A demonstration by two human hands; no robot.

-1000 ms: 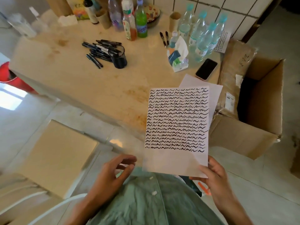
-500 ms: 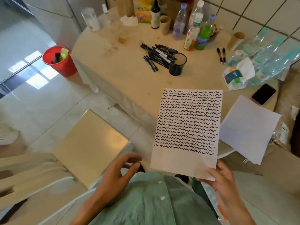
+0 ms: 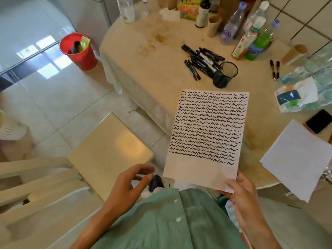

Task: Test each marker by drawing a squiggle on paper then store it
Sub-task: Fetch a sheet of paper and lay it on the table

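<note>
Spreading across the upper right, the cloth-covered table (image 3: 143, 72) carries a heap of black markers (image 3: 201, 60) beside a dark cup (image 3: 225, 73). Nearer, the squiggle-filled paper (image 3: 206, 126) is pinched at its lower corner by the right hand (image 3: 242, 200). The left hand (image 3: 129, 186) hangs loosely curled, holding nothing.

From my remote feed, little lettering resolves. The sheet of paper (image 3: 208, 130) I hold carries rows of black marker squiggles, not words. The clear bottle (image 3: 231, 27) at the table's far edge shows purple letters that I read only as "en". The labels on the green bottle (image 3: 260, 42) and the yellow packet (image 3: 188, 6) are too blurred to read.
</note>
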